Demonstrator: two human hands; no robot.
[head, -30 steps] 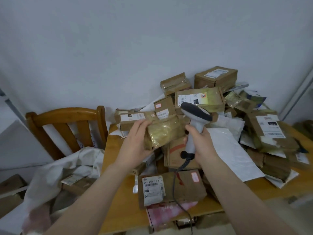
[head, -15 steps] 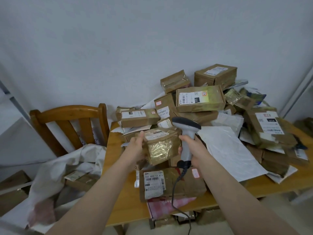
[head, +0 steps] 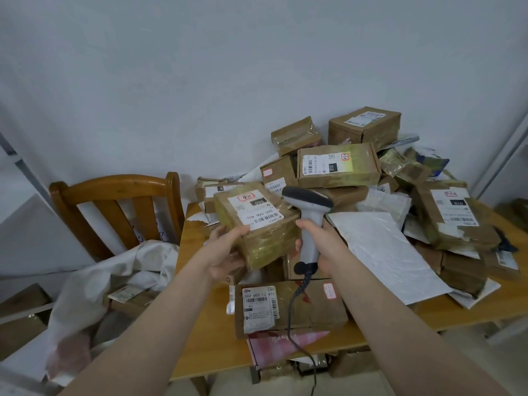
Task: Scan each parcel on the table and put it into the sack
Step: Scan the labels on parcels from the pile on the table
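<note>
My left hand (head: 225, 252) grips a small tape-wrapped brown parcel (head: 257, 224) from below, held above the table with its white barcode label facing up. My right hand (head: 320, 247) grips the handle of a grey barcode scanner (head: 310, 212), whose dark head sits just right of the parcel's label. The scanner's cable hangs down over a flat brown parcel (head: 288, 307) at the table's near edge. A white sack (head: 114, 284) lies open to the left, draped over the chair seat, with a parcel inside.
A heap of brown boxes (head: 337, 167) and white mailers (head: 383, 252) covers the back and right of the wooden table (head: 211, 344). A wooden chair (head: 114, 201) stands left of the table. More cartons (head: 23, 315) sit on the floor at far left.
My left hand turned the parcel so its barcode label now faces up and drew it nearer. The scanner came down beside the label.
</note>
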